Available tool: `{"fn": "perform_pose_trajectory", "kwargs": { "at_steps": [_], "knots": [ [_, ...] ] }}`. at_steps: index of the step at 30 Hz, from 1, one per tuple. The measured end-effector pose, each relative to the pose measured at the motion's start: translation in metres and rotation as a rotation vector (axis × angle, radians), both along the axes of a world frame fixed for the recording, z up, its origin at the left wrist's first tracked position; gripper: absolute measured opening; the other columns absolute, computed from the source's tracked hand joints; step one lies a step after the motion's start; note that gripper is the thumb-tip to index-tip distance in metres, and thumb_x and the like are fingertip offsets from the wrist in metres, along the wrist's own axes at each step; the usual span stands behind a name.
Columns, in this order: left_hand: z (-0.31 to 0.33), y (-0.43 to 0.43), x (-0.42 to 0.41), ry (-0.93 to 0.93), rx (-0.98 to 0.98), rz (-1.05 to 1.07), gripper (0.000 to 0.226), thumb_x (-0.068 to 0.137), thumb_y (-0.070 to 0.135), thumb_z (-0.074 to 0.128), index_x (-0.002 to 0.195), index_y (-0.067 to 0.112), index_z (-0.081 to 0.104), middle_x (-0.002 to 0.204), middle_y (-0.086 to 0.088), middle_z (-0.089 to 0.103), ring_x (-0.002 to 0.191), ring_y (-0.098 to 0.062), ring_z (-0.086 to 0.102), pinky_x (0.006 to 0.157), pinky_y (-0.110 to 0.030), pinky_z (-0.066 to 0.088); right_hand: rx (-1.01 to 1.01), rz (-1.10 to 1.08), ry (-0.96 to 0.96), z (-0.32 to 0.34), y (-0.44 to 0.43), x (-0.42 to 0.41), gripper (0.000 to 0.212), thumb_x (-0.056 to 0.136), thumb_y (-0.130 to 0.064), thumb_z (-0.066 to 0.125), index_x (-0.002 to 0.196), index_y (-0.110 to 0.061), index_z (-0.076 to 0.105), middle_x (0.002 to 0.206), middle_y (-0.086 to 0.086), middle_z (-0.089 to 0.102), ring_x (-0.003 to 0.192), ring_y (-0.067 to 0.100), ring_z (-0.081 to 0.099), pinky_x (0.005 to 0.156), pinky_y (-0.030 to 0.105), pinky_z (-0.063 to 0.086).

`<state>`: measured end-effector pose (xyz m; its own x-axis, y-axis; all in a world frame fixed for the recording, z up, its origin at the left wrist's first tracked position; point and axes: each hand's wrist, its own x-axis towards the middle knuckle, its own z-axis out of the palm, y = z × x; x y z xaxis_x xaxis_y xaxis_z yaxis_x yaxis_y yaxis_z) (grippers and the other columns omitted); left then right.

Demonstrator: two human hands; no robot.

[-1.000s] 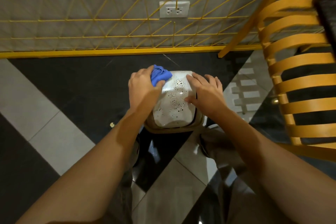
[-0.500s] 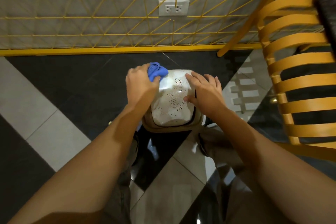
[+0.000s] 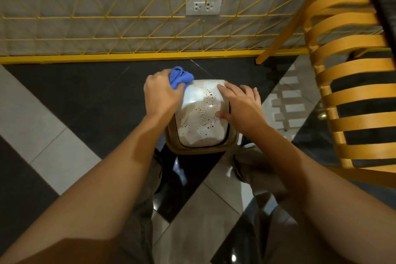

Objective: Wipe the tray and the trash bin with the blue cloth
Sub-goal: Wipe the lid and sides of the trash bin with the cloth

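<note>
Left hand (image 3: pixel 161 92), fingers clenched on bunched blue cloth (image 3: pixel 180 77), has slid to the far-left corner of the speckled white-lidded trash bin (image 3: pixel 201 115), right hand (image 3: pixel 240 107) flat, open, steadying; lid wipe nearing edge.

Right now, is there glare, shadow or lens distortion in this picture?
Head view: bright glare on the glossy trash bin lid beside the right hand and on the dark floor tiles; the yellow base rail bows from wide-angle distortion; near forearms lie in shadow.

No text, label or number can be read anywhere.
</note>
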<state>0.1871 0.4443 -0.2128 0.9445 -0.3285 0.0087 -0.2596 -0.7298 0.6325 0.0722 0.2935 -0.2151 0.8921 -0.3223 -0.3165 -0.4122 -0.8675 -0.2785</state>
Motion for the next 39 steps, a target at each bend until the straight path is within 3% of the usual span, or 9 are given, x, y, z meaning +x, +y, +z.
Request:
{"fn": "perform_pose_trajectory", "kwargs": {
  "at_steps": [11,17,25,29,34,39],
  "knots": [
    [-0.01,-0.004,-0.039,-0.071,0.038,-0.193,0.032,0.076,0.028,0.066,0.101,0.009,0.066,0.091,-0.009,0.068,0.086,-0.029,0.058,0.084,-0.037,0.044,0.003,-0.005,0.007,0.001,0.0,0.001,0.073,0.082,-0.04,0.064,0.144,-0.029,0.026,0.153,-0.005,0.026,0.141,0.027,0.019,0.117,0.05,0.003],
    [0.003,0.002,-0.016,0.027,-0.05,0.034,0.031,0.076,0.022,0.06,0.101,0.005,0.065,0.091,-0.014,0.067,0.085,-0.031,0.057,0.081,-0.037,0.045,0.013,-0.003,0.008,0.002,-0.002,0.001,0.073,0.082,-0.04,0.064,0.144,-0.029,0.026,0.153,-0.005,0.027,0.141,0.027,0.019,0.117,0.051,0.003],
    [-0.013,0.004,-0.067,0.019,-0.001,-0.085,0.029,0.08,0.021,0.066,0.108,0.015,0.064,0.092,-0.004,0.066,0.091,-0.024,0.054,0.084,-0.036,0.043,0.026,-0.01,0.013,0.002,-0.001,0.001,0.074,0.082,-0.039,0.065,0.144,-0.029,0.026,0.153,-0.006,0.026,0.141,0.026,0.019,0.117,0.051,0.003],
    [-0.014,-0.005,-0.048,-0.049,0.002,-0.085,0.027,0.078,0.022,0.068,0.102,0.01,0.065,0.09,-0.007,0.067,0.088,-0.029,0.057,0.082,-0.037,0.043,0.024,-0.011,0.009,0.002,-0.001,0.001,0.074,0.082,-0.038,0.065,0.144,-0.029,0.027,0.154,-0.006,0.025,0.141,0.027,0.018,0.117,0.051,0.003],
    [-0.007,-0.03,-0.007,0.069,0.087,-0.027,0.024,0.079,0.028,0.059,0.093,0.008,0.064,0.086,-0.011,0.065,0.085,-0.029,0.058,0.08,-0.04,0.049,0.003,-0.008,-0.003,0.001,-0.001,0.0,0.073,0.081,-0.04,0.065,0.143,-0.03,0.029,0.153,-0.006,0.027,0.14,0.027,0.021,0.117,0.052,0.004],
    [-0.007,-0.02,0.025,0.148,0.132,0.1,0.031,0.082,0.027,0.065,0.103,0.004,0.064,0.098,-0.015,0.067,0.092,-0.028,0.063,0.082,-0.04,0.054,0.01,-0.003,-0.005,0.001,0.001,0.0,0.074,0.082,-0.039,0.065,0.144,-0.029,0.027,0.153,-0.006,0.027,0.14,0.026,0.02,0.116,0.054,0.005]
  ]
}}
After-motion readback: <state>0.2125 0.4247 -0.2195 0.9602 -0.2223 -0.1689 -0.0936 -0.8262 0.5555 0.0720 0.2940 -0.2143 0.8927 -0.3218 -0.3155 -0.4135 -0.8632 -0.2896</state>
